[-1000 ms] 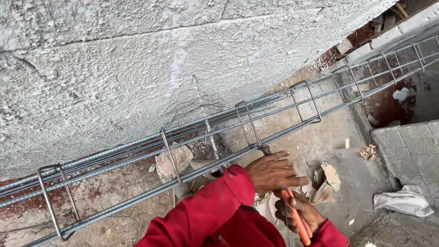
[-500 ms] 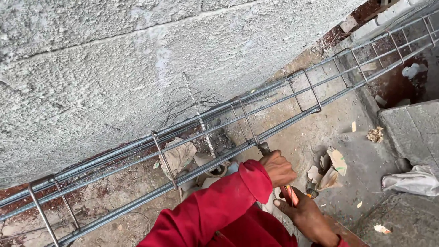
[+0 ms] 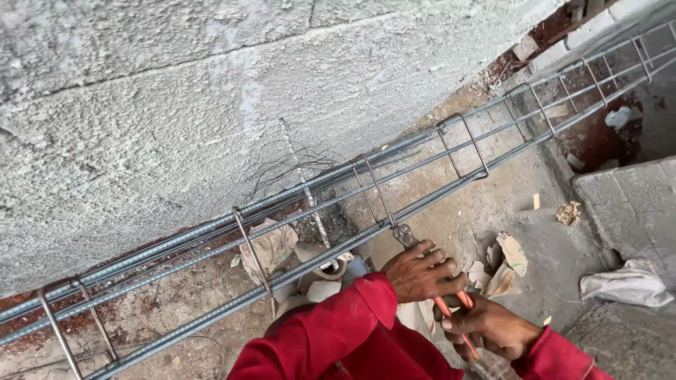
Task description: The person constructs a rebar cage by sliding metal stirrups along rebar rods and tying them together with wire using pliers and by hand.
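Both hands, left [image 3: 421,273] and right [image 3: 486,325], remain closed on the orange-handled pincers [image 3: 451,309]; the tool's head now meets the rebar cage [image 3: 394,211] at a stirrup [image 3: 377,190], as 0.5 s earlier.

even, soft daylight with no glare; shadows are faint, the picture is sharp, and straight lines bow slightly toward the edges.
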